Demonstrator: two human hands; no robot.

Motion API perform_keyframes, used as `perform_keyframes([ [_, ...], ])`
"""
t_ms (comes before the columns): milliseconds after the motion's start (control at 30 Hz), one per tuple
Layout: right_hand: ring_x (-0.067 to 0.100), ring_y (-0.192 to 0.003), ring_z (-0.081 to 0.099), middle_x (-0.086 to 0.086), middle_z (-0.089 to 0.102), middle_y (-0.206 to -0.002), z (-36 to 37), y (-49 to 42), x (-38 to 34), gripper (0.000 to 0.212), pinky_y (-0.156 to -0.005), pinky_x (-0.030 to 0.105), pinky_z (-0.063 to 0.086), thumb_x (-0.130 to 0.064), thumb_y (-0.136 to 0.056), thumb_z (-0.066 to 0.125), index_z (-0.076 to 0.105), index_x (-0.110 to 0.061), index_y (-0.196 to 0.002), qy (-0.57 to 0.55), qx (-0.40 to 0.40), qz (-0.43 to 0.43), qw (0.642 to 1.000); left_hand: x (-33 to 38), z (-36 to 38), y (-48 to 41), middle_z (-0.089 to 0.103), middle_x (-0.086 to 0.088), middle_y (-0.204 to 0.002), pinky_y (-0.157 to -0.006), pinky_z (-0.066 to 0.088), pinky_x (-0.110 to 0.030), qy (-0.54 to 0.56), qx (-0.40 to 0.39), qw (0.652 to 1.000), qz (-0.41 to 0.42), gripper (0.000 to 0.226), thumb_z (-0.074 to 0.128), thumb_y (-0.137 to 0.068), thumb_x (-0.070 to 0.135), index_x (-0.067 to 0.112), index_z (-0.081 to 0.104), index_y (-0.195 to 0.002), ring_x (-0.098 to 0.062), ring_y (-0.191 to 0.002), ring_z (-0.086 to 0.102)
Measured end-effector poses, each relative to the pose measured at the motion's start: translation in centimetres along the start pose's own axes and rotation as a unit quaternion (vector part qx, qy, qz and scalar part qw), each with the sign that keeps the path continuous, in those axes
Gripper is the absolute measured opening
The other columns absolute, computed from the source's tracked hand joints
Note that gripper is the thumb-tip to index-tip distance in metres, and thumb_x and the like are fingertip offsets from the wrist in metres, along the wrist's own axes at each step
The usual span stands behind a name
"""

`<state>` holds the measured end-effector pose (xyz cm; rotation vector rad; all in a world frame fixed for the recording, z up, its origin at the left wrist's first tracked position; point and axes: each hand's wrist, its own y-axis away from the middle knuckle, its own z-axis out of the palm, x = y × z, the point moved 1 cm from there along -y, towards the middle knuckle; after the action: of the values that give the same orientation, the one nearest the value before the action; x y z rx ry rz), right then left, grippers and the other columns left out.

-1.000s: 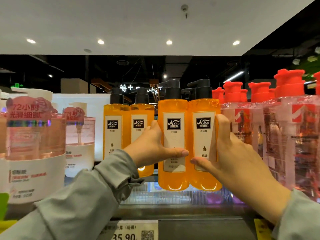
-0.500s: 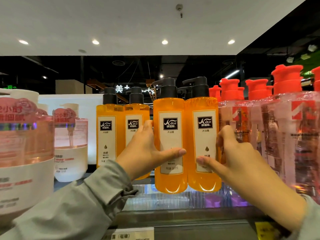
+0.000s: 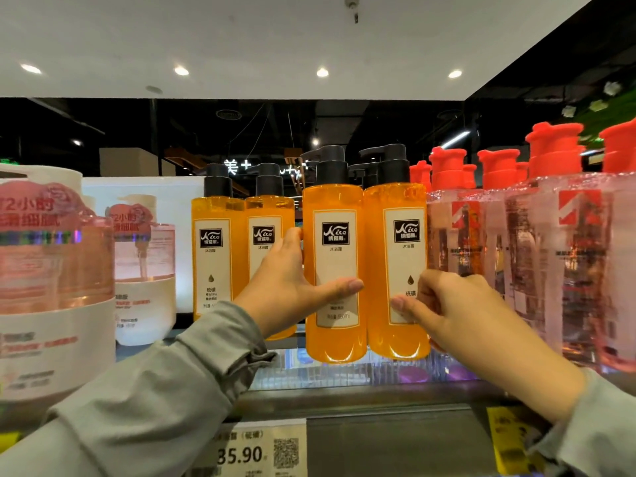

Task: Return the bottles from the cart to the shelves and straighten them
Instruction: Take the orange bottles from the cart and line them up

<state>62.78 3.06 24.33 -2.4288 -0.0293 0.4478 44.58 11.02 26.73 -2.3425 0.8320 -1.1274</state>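
Right hand [image 3: 475, 321] lower on bottle flank than half second ago; left hand [image 3: 292, 290] unchanged. Left hand wraps left amber translucent pump bottle [image 3: 335, 256], thumb across label. Right hand pinches right amber translucent pump bottle [image 3: 399, 263] low. Bottles upright, touching, at front of metal shelf [image 3: 378, 397]. Step: straightening. Next, likely: square labels forward, release.

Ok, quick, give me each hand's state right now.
Left hand: grips the front-left orange bottle.
Right hand: pinches the front-right orange bottle, thumb on its label.

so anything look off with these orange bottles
Nothing spilled or tipped. The left hand and right hand hold two front orange bottles nearer than the back orange pair, so the row is staggered.
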Motion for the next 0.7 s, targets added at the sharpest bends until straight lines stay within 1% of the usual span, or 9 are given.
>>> perform_keyframes([
  [100, 0.013, -0.064, 0.056, -0.002, 0.058, -0.068, 0.2, 0.1, 0.0, 0.038, -0.061, 0.024, 0.044, -0.055, -0.088, 0.047, 0.050, -0.021, -0.071, 0.017, 0.003, -0.004, 1.000, 0.2, 0.1, 0.4, 0.048, 0.002, -0.129, -0.095, 0.050, -0.043, 0.004, 0.007, 1.000, -0.004, 0.109, 0.062, -0.038, 0.068, 0.025, 0.031, -0.134, -0.019, -0.117, 0.049],
  [167, 0.014, -0.067, 0.060, 0.001, 0.061, -0.069, 0.1, 0.0, 0.3, 0.043, -0.067, 0.029, 0.051, -0.058, -0.086, 0.050, 0.056, -0.017, -0.070, -0.003, 0.001, 0.011, 1.000, 0.5, -0.1, 0.4, 0.049, 0.001, -0.129, -0.095, 0.050, -0.042, 0.010, 0.004, 1.000, -0.024, 0.106, 0.066, -0.043, 0.061, 0.023, 0.029, -0.135, -0.020, -0.116, 0.050],
  [233, 0.013, -0.069, 0.063, 0.002, 0.063, -0.066, -0.1, -0.1, 0.7, 0.048, -0.068, 0.033, 0.056, -0.057, -0.082, 0.057, 0.060, -0.012, -0.067, -0.047, 0.001, 0.024, 0.999, 0.6, -0.6, 0.4, 0.050, -0.002, -0.129, -0.093, 0.051, -0.042, 0.045, -0.031, 0.997, -0.059, 0.104, 0.071, -0.046, 0.052, 0.021, 0.028, -0.136, -0.021, -0.114, 0.052],
  [300, 0.004, -0.062, 0.060, -0.004, 0.063, -0.062, -0.3, 0.0, 0.9, 0.044, -0.059, 0.024, 0.053, -0.053, -0.079, 0.065, 0.061, -0.012, -0.063, -0.076, 0.030, 0.017, 0.996, 0.6, -1.3, 0.5, 0.054, -0.003, -0.120, -0.088, 0.052, -0.041, 0.119, -0.071, 0.986, -0.092, 0.096, 0.076, -0.055, 0.038, 0.019, 0.029, -0.136, -0.020, -0.104, 0.056],
  [367, -0.003, -0.052, 0.054, -0.011, 0.059, -0.056, -0.7, 0.3, 0.8, 0.034, -0.052, 0.013, 0.041, -0.047, -0.075, 0.072, 0.059, -0.020, -0.059, -0.077, 0.071, -0.008, 0.994, 0.6, -2.0, 0.8, 0.054, 0.000, -0.108, -0.082, 0.054, -0.037, 0.147, -0.083, 0.980, -0.104, 0.082, 0.078, -0.060, 0.029, 0.019, 0.035, -0.129, -0.017, -0.096, 0.056],
  [433, -0.002, -0.050, 0.056, -0.009, 0.060, -0.054, -0.8, 0.5, 0.7, 0.027, -0.051, 0.013, 0.040, -0.041, -0.073, 0.076, 0.061, -0.022, -0.061, -0.112, 0.089, -0.028, 0.989, 0.4, -2.5, 1.2, 0.052, 0.002, -0.104, -0.077, 0.055, -0.033, 0.095, -0.071, 0.990, -0.078, 0.062, 0.079, -0.059, 0.031, 0.022, 0.042, -0.108, -0.015, -0.094, 0.057],
  [500, -0.002, -0.050, 0.058, -0.006, 0.063, -0.056, -1.0, 0.8, 0.4, 0.020, -0.050, 0.013, 0.043, -0.032, -0.073, 0.078, 0.065, -0.018, -0.067, -0.188, 0.084, -0.035, 0.978, 0.4, -2.7, 1.9, 0.053, 0.007, -0.099, -0.074, 0.055, -0.030, 0.056, -0.056, 0.996, -0.042, 0.049, 0.080, -0.063, 0.032, 0.028, 0.042, -0.094, -0.010, -0.088, 0.056],
  [600, 0.003, -0.058, 0.062, -0.003, 0.067, -0.065, -1.4, 1.8, -0.3, 0.017, -0.054, 0.014, 0.048, -0.029, -0.071, 0.076, 0.068, -0.015, -0.076, -0.255, 0.078, -0.064, 0.962, 0.9, -2.7, 3.5, 0.053, 0.012, -0.101, -0.072, 0.051, -0.022, 0.041, -0.055, 0.998, 0.008, 0.049, 0.078, -0.064, 0.038, 0.031, 0.045, -0.100, -0.007, -0.087, 0.056],
  [700, 0.008, -0.070, 0.065, -0.002, 0.069, -0.076, -1.4, 3.4, -1.3, 0.030, -0.064, 0.018, 0.053, -0.038, -0.066, 0.074, 0.068, -0.019, -0.088, -0.255, 0.050, -0.097, 0.961, 1.6, -2.5, 5.4, 0.054, 0.013, -0.108, -0.071, 0.052, -0.019, 0.070, -0.066, 0.994, 0.054, 0.053, 0.073, -0.059, 0.046, 0.032, 0.050, -0.105, -0.007, -0.092, 0.059],
])
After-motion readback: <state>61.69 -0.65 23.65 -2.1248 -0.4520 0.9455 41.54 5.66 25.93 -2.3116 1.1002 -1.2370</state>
